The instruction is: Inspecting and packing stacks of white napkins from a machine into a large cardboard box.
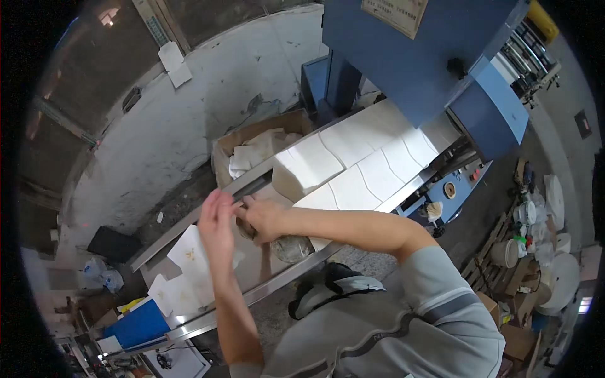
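Above the metal-edged surface (pixel 257 268), the left hand (pixel 217 217) is held beside the right hand (pixel 265 217); whether anything is pinched in either grip cannot be told. White paper stacks (pixel 359 189) are lined up between the hands and the blue machine (pixel 403 63).

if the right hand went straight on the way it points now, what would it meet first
Most likely the bare left hand, close beside the bare right hand's fingertips; depth is unclear from this one view, so it might pass above or below instead.
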The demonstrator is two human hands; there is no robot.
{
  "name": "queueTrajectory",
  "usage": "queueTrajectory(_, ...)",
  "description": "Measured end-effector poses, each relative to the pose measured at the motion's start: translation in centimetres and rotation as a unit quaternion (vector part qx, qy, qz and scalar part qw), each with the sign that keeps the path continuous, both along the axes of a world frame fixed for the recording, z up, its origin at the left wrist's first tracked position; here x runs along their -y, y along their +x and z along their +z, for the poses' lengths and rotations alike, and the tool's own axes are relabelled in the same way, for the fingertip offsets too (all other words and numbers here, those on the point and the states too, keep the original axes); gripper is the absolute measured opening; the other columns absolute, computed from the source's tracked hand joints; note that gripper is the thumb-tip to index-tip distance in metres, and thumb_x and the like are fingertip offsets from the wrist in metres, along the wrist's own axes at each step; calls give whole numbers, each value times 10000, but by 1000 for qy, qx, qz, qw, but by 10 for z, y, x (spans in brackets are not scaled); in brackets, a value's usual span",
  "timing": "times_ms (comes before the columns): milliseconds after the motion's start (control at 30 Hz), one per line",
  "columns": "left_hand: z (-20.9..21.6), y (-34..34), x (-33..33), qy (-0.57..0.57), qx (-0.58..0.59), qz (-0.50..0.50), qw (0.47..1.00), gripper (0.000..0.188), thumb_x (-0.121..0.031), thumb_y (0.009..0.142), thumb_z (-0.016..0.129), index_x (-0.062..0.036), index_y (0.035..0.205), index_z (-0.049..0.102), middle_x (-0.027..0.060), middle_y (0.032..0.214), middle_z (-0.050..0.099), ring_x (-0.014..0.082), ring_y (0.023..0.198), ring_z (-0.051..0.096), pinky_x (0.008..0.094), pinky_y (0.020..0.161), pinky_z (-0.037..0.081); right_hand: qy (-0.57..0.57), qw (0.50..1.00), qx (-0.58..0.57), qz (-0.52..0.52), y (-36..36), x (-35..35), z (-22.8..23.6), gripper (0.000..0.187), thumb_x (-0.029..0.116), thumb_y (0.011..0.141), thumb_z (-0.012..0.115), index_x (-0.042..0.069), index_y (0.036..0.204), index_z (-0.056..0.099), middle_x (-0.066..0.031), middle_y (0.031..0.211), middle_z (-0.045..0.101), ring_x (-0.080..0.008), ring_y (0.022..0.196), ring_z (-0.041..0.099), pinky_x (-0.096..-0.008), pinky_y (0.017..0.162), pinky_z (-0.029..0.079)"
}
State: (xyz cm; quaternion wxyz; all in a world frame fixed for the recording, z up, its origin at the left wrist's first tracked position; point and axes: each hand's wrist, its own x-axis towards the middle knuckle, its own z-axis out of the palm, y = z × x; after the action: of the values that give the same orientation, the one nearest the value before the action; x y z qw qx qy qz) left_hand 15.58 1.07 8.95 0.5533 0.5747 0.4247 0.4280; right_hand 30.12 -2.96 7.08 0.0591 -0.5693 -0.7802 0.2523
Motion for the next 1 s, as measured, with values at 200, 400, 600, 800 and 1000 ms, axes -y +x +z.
queueTrajectory(200,-23,66,-24,-38,-168,-158,972,566,-364,920,630,114,1207,532,169,1077,652,223,903,637,311,763,505,42,988,-141,-52,77,47,27,529,329,792,730,-15,1171,594,-203,1104,620,-380,980,620,-414,872,510)
queueTrajectory(400,-35,128,-18,-223,-175,-220,933,504,-351,904,635,52,1198,563,144,1064,655,241,902,644,342,694,523,212,895,-83,-383,202,96,21,442,263,847,710,-32,1163,618,-182,1006,648,-263,816,656,-345,688,543)
queueTrajectory(600,-74,161,-8,-129,-76,-223,963,515,-317,888,657,29,1248,533,116,1089,639,185,896,635,345,704,520,222,835,114,-490,268,77,-7,470,290,781,721,-17,1124,627,-256,1100,586,-385,967,609,-457,820,511)
queueTrajectory(800,-38,157,3,-193,-131,-199,952,549,-307,880,670,21,1285,497,119,1105,634,174,903,628,321,678,519,154,843,116,-502,269,74,-1,418,329,752,728,-8,994,670,-255,1058,589,-394,971,604,-461,826,510)
queueTrajectory(1000,-44,150,1,-199,-116,-195,953,549,-295,882,673,23,1291,491,120,1142,627,185,953,622,319,730,514,160,838,130,-506,269,72,-2,399,335,751,727,-3,957,686,-243,1023,610,-387,948,618,-448,818,512)
